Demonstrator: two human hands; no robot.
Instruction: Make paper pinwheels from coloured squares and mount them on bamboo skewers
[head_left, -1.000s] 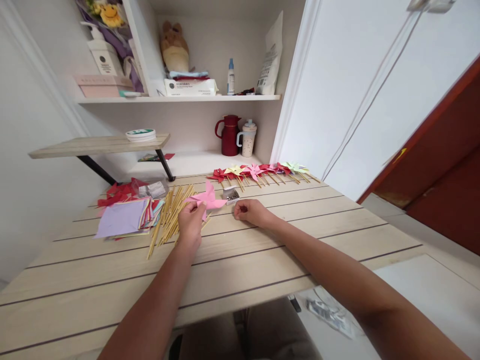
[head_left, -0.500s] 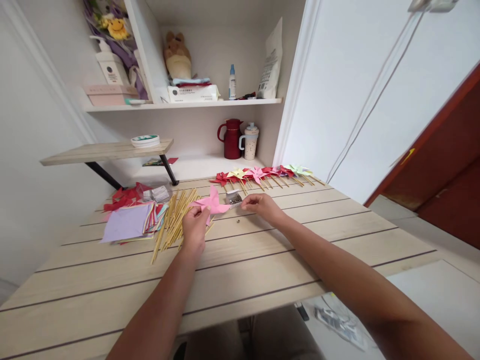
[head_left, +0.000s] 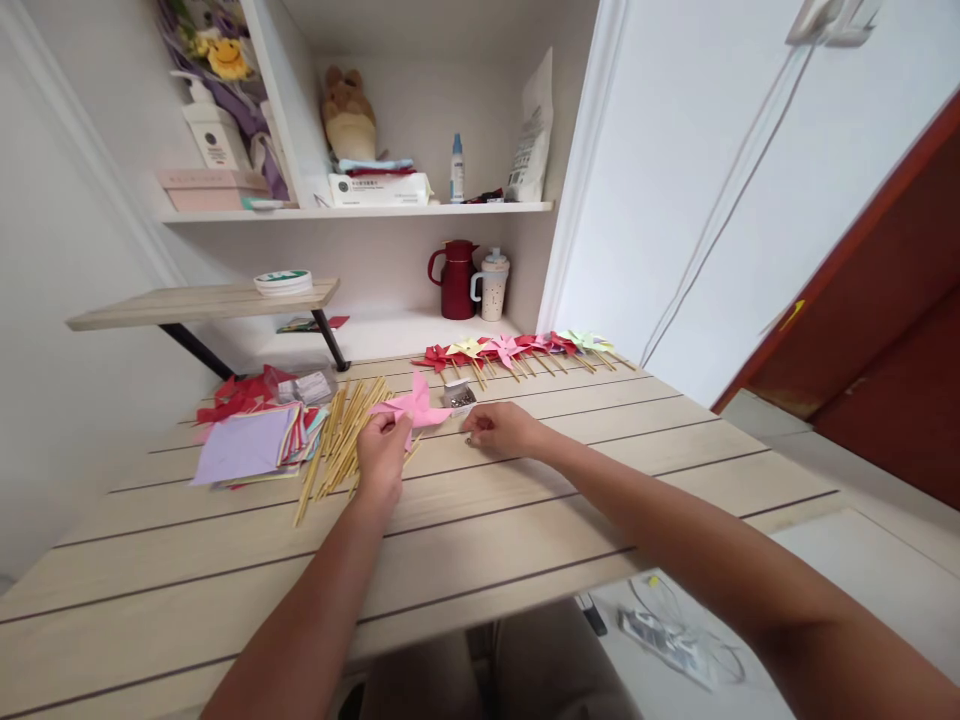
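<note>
My left hand (head_left: 381, 458) is closed on a pink paper pinwheel (head_left: 417, 402), its thumb near the pinwheel's middle. It is above the edge of a bundle of thin wooden sticks (head_left: 346, 438). My right hand (head_left: 504, 430) is low over the table, its fingers drawn together. A small metal piece (head_left: 469, 441) lies right at those fingertips; whether they touch it, or hold anything else, I cannot tell. Just behind that hand stands a small open box (head_left: 460, 396) of tiny metal parts.
A stack of coloured paper squares (head_left: 238, 445) and red cut paper (head_left: 236, 397) lie at the left. Pinwheels on sticks (head_left: 504, 348) line the table's back right. Behind are a red jug (head_left: 458, 282), a cup (head_left: 493, 287) and a raised wooden stand (head_left: 202, 302).
My right hand has moved from beside the small box down toward me, to the loose metal piece. The left hand keeps the pink pinwheel in place. The whole view has shifted slightly.
</note>
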